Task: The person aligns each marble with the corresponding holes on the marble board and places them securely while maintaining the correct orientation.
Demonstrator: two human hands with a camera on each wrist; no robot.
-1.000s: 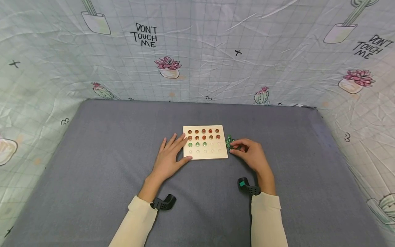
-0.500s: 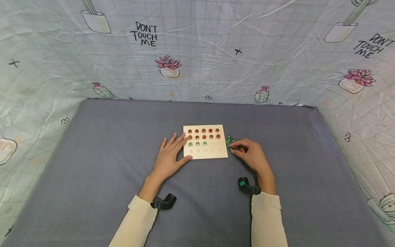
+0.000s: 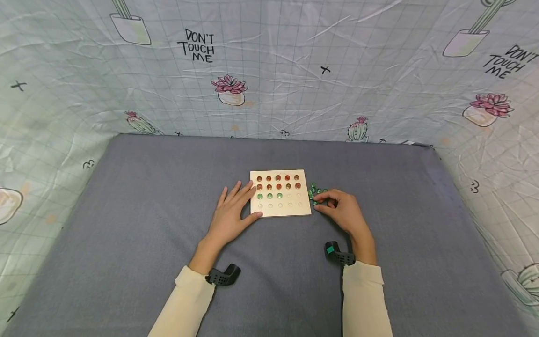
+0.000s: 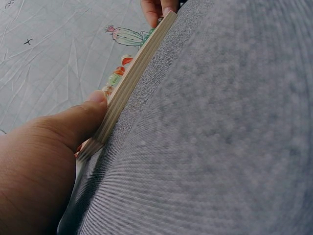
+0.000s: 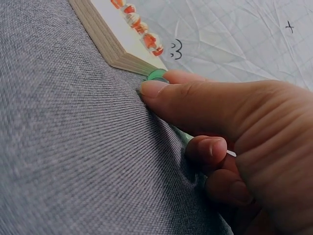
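A pale wooden board (image 3: 290, 211) with rows of round hollows lies on the table. Two rows hold orange-red marbles (image 3: 278, 186), and the row below has three green marbles (image 3: 269, 196) at its left. My left hand (image 3: 229, 219) rests with spread fingers at the board's left edge, thumb by the near corner. Beside the right edge is a small cluster of loose green marbles (image 3: 312, 192). My right hand (image 3: 343, 209) is there, pinching a green marble (image 5: 157, 74) between thumb and index finger; its other fingers are curled.
Grey cloth (image 3: 168, 187) covers the table. A pale patterned sheet (image 3: 278, 70) rises behind it and along both sides. Each wrist wears a black camera mount, one on the left wrist (image 3: 224, 275) and one on the right (image 3: 338, 255).
The right fingertips have shifted slightly, and a little more of the loose green marbles shows beside them. My left hand and the board stay in place.
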